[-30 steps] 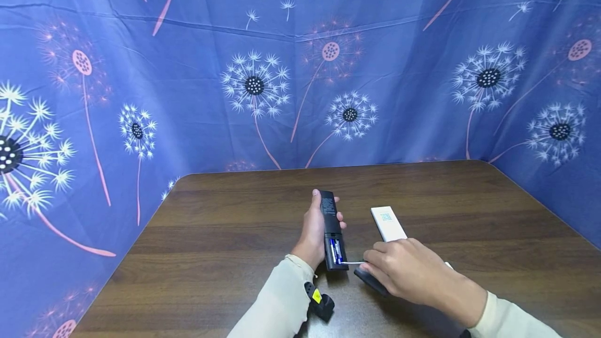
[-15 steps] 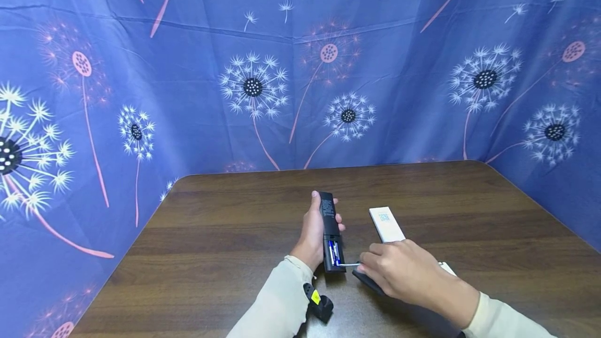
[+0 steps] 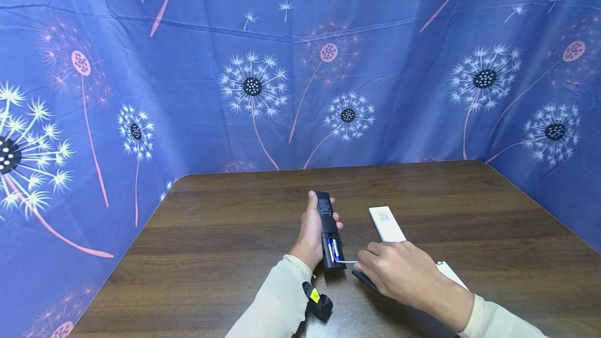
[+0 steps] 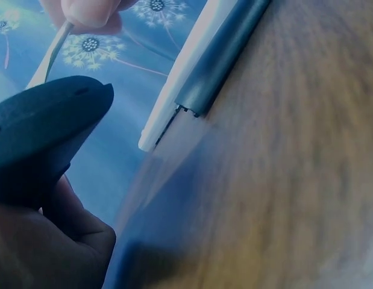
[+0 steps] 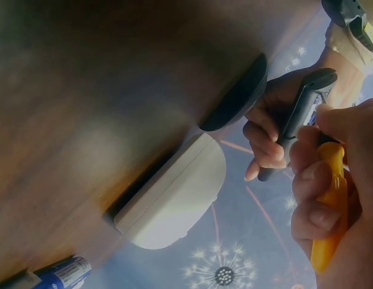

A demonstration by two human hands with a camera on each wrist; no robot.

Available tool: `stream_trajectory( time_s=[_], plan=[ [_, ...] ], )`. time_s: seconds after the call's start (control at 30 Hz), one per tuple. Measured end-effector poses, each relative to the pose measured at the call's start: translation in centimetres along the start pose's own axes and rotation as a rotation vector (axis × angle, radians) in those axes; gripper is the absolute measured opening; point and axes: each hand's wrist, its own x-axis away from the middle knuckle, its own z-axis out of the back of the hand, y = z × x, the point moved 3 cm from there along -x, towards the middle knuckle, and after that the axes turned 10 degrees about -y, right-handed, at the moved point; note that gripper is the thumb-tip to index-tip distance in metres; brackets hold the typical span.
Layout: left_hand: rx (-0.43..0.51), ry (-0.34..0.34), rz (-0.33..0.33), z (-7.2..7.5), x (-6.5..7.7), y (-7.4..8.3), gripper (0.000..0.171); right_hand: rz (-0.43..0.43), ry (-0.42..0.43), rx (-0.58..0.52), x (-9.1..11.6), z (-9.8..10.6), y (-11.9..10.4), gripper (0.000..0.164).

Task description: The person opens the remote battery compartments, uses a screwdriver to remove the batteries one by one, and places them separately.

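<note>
A black remote control (image 3: 327, 215) lies back side up in my left hand (image 3: 310, 236), with the thumb along one edge and the fingers round the other. Its battery compartment is uncovered, and blue-and-white batteries (image 3: 334, 250) sit inside. My right hand (image 3: 399, 275) grips a screwdriver by its orange-yellow handle (image 5: 331, 223). The thin screwdriver shaft (image 3: 348, 262) reaches sideways to the lower end of the batteries; whether its tip touches them is unclear. Below the right fingers a dark curved piece (image 3: 365, 279) lies on the table, partly hidden.
A white remote-like bar (image 3: 387, 224) lies on the wooden table (image 3: 225, 254), partly behind my right hand. White also shows beside the right wrist. In the right wrist view a blue battery (image 5: 64, 274) lies at the corner. A patterned blue cloth (image 3: 197, 87) hangs behind the table.
The remote's far end has swung slightly left with my left hand. My right hand has shifted slightly left, uncovering more of the white thing beside its wrist. Both grips are unchanged.
</note>
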Motion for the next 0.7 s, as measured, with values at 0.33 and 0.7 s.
stream_trajectory(
  time_s=[0.33,0.7],
  plan=[
    [-0.007,-0.003,-0.009,-0.01,0.03,0.11,0.072,0.043,0.079,0.062,-0.13,0.11,-0.32,0.046],
    [-0.014,0.019,-0.022,0.29,-0.05,0.14,0.073,0.068,0.144,0.118,-0.05,0.10,-0.54,0.050]
  ],
)
